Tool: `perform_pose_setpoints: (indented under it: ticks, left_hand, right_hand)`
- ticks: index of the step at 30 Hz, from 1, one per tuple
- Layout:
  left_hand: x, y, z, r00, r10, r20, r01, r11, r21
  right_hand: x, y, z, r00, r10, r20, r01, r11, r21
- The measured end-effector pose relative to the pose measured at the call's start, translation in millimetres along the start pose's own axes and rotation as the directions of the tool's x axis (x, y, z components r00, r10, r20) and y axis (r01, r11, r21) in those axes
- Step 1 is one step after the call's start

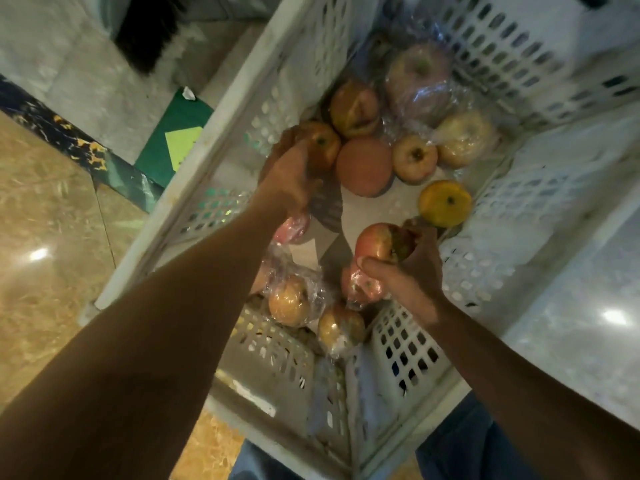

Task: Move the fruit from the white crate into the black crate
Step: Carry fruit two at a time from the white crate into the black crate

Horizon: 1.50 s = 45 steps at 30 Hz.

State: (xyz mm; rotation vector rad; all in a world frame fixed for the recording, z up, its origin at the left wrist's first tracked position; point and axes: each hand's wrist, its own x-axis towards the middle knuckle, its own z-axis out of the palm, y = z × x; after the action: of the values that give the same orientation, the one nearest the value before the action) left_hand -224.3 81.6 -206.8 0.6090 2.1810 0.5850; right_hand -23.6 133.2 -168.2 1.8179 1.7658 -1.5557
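The white crate [194,188] fills the middle of the view and holds several fruits, some wrapped in clear film. My left hand [287,178] reaches deep inside and closes on a reddish apple [323,147] by the left wall. My right hand [405,271] grips a red apple with a damaged, dark patch [377,242] lifted a little above the crate floor. Loose in the crate lie an orange-pink round fruit [363,168], a yellow orange [445,202] and a pale apple [414,157]. The black crate is not in view.
Film-wrapped fruits [289,301] lie at the crate's near end, more wrapped ones [420,77] at the far end. A green folder with a yellow note [173,140] lies on the floor left of the crate. Polished stone floor [45,220] surrounds everything.
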Motion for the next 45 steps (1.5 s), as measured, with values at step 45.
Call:
perform_pose_setpoints:
  ticks: [45]
  left_hand:
    - [-273,121,-124,0.88,-0.075,0.469,0.375,-0.496,-0.783]
  right_hand:
    - [-159,-128,-105,0.991,0.045,0.127,-0.089,0.926,0.368]
